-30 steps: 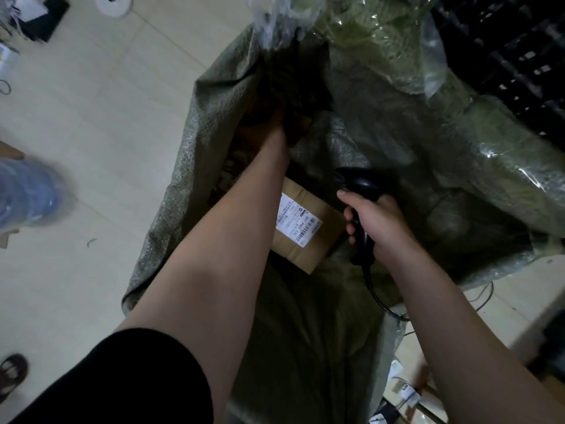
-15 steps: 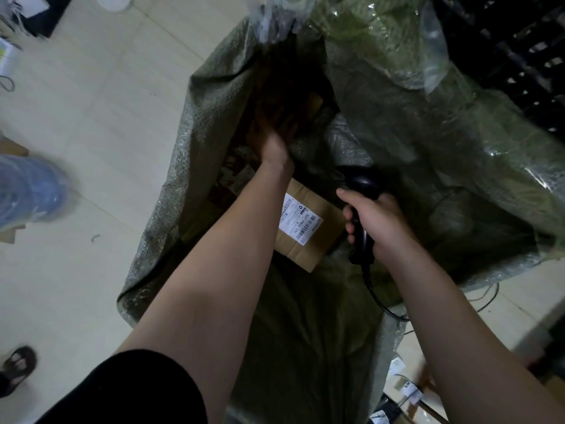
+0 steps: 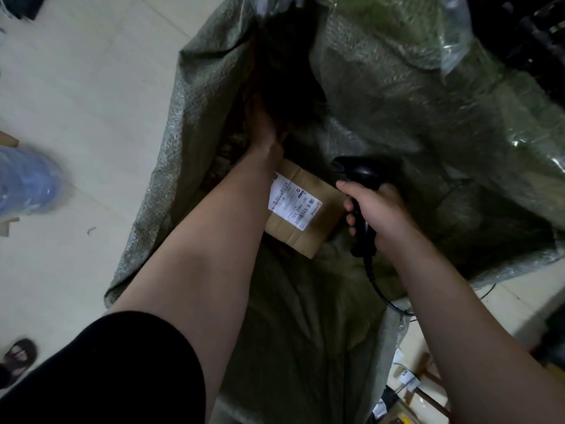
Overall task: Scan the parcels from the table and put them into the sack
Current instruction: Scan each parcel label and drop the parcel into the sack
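As left hand reaches into the gaping sack, right hand grips scanner.

- Left hand, twelve o'clock in the sack: fingers lost in shadow.
- Parcel label: partly under the forearm, print unreadable.
- Scanner: handle wrapped by right hand.
- Blue shape, nine o'clock: blurred, cut off.

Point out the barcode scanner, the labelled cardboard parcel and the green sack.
barcode scanner (image 3: 360,173), head view, its black head
cardboard parcel (image 3: 302,237), head view, bare cardboard below label
green sack (image 3: 195,87), head view, left woven wall
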